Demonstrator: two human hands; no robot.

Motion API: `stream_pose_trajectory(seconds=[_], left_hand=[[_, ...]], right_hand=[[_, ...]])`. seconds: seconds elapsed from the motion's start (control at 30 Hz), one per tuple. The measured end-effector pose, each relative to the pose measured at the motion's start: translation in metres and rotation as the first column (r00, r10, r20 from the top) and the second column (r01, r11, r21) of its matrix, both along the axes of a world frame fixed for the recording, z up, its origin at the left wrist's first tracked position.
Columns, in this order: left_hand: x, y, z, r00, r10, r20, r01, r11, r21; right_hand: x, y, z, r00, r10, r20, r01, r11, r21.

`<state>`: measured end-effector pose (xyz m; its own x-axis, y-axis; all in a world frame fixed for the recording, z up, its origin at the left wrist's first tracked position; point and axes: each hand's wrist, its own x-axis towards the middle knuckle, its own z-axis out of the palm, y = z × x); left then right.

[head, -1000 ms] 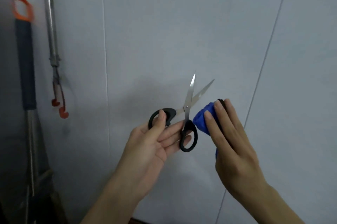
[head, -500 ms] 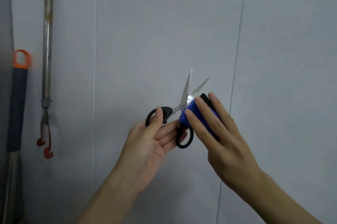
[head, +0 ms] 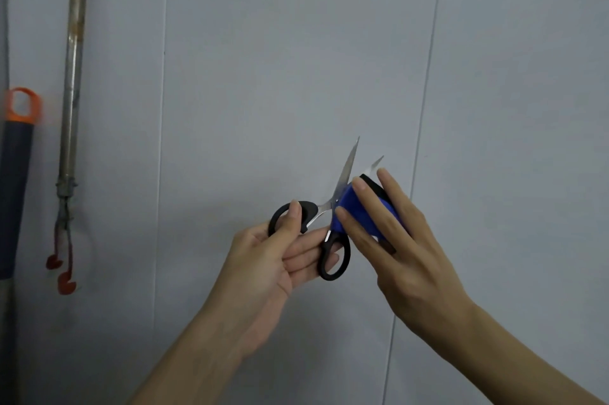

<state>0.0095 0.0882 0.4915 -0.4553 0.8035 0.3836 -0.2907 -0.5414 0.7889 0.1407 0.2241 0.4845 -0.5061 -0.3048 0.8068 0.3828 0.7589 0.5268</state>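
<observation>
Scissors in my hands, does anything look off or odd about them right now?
Yes. The left hand holds the scissors open, blades pointing up. The right hand holds a blue-and-black object right against the blades near the pivot, with bare fingers close to the edges.

left hand point(head: 263, 259) and right hand point(head: 405, 249) bare, forearms point(head: 204, 348) bare to the frame edge (nails trimmed short).
</observation>
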Motion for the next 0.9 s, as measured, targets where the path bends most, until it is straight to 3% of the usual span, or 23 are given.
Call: stream_pose_trajectory(seconds=[0.17,0.4,0.6,0.9], left_hand=[[0.0,0.002,0.0,0.999,-0.035,0.014,0.036,0.999,-0.021],[-0.004,0.01,-0.003,0.997,-0.043,0.068,0.044,0.999,-0.006],[-0.003,0.015,-0.009,0.997,-0.055,0.06,0.055,0.998,-0.004],[0.002,0.016,-0.017,0.999,0.014,-0.029,-0.015,1.0,-0.024]], right_hand=[[0.001,0.011,0.003,0.997,-0.076,-0.022,0.076,0.997,-0.009],[0.005,0.005,-0.002,0.991,-0.044,-0.124,0.04,0.999,-0.036],[0.003,-0.004,-0.004,0.999,-0.023,-0.024,0.024,0.999,0.048],[-0.001,0.006,-0.011,1.0,-0.017,0.0,0.017,0.996,0.088]])
